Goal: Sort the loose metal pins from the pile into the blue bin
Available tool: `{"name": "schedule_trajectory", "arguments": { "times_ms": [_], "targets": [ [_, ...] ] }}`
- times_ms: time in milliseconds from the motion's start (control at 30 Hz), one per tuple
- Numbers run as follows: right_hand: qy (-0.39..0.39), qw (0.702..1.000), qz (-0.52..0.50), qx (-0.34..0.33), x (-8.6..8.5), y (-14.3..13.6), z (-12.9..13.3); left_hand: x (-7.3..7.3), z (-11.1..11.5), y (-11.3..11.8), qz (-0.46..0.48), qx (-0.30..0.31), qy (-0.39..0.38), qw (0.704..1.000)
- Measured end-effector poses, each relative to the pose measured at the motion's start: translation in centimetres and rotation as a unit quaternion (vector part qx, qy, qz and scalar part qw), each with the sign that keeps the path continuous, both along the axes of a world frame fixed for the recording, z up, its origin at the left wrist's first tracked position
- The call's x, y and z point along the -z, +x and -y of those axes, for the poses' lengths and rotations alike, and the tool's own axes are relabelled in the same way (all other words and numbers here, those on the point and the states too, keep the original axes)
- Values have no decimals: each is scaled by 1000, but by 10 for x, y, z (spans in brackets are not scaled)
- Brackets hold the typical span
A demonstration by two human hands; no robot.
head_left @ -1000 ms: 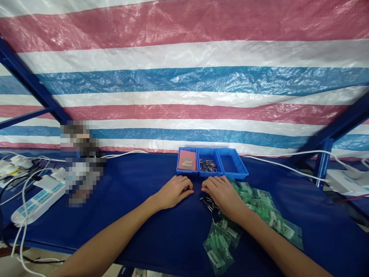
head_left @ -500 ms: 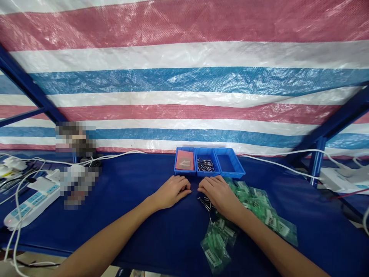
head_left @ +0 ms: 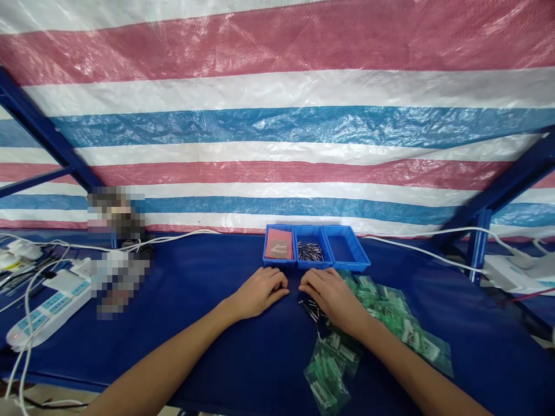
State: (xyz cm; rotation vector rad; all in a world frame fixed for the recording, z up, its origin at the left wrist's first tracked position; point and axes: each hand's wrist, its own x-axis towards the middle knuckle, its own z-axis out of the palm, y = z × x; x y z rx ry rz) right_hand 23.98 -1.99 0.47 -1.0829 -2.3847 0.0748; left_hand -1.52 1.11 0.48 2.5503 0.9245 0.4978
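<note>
Resting left hand [head_left: 259,293], fingers [head_left: 277,282] half-curled, empty; we're not seeing under curled right hand [head_left: 332,296]. Bins [head_left: 344,247] sitting far, likely for room.

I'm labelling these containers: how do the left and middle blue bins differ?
The left bin holds a flat pink piece; the middle bin holds a heap of thin metal pieces. The left bin stands just beyond the left hand, the middle bin just beyond the right hand. Both are blue, open-topped and side by side.
</note>
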Motion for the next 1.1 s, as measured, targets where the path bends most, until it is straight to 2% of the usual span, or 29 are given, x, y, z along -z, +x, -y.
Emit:
{"name": "schedule_trajectory", "arguments": {
  "times_ms": [600,1100],
  "targets": [
    [14,1000,18,-7,-4,0,0,3,0,-1,10,3,3,1000],
    [37,998,56,-17,4,3,-2,5,-2,-1,12,9,9,1000]
  ]
}}
